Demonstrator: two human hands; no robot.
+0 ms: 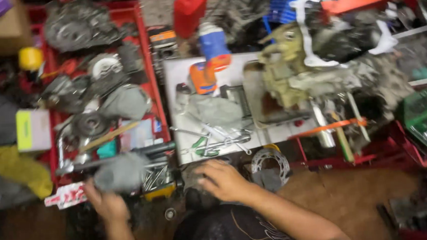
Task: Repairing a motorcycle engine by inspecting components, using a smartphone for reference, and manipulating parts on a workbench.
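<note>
**Both hands low over a crowded workshop floor**

From my remote seat I see the left hand [106, 202] at about seven o'clock, its fingers closed around a grey rag [122, 172] that is blurred. The right hand [224, 180] sits near six o'clock, palm down with fingers curled over a dark round part [198, 193]; I cannot tell whether it actually grips it. Just at two o'clock from that hand lies a brake disc [270, 162]. At twelve o'clock from it sits a grey metal tray [180, 72] with wrenches [220, 139] and an orange and blue bottle [210, 60]. A red tray [152, 89] full of engine parts fills ten o'clock, and an engine block [315, 73] stands at one o'clock.
</note>
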